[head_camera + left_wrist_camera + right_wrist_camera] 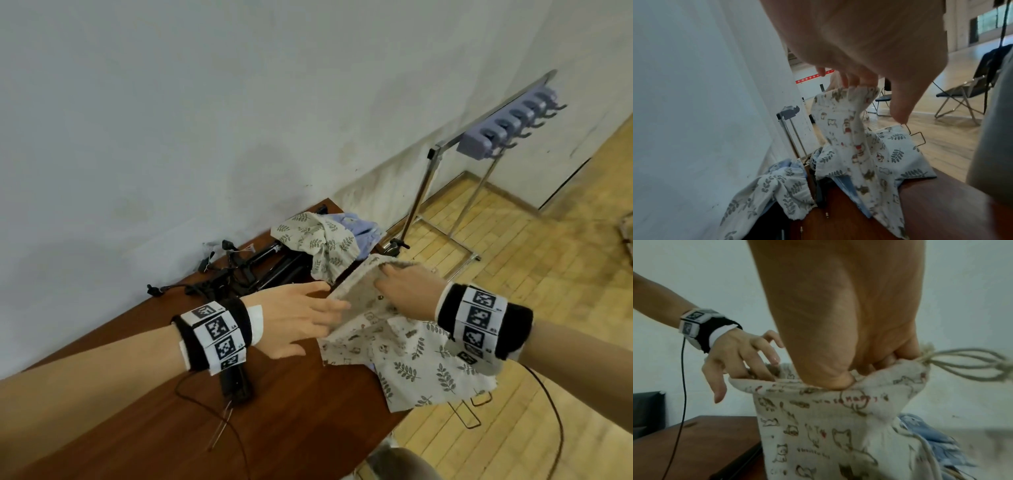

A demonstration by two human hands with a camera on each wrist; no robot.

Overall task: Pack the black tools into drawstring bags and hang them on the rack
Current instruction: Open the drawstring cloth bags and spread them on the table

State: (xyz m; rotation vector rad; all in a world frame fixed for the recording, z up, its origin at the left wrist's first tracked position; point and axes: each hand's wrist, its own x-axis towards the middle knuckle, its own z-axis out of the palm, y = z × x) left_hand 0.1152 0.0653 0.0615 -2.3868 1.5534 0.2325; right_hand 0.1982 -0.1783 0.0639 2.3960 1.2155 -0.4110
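Both hands hold the cat-print drawstring bag (363,308) up by its mouth above the bench (144,404): the right hand (407,291) pinches the rim, and the left hand (294,318) has its fingers hooked inside the opening. The black tools (246,270) lie behind, by the wall. The rack (493,137) stands on the floor beyond.

I can read no text for certain: the red banner (813,77) on the far wall beyond my rack (789,113) carries white characters too blurred, and my cat-print bag (818,426) shows illegible scribbles.
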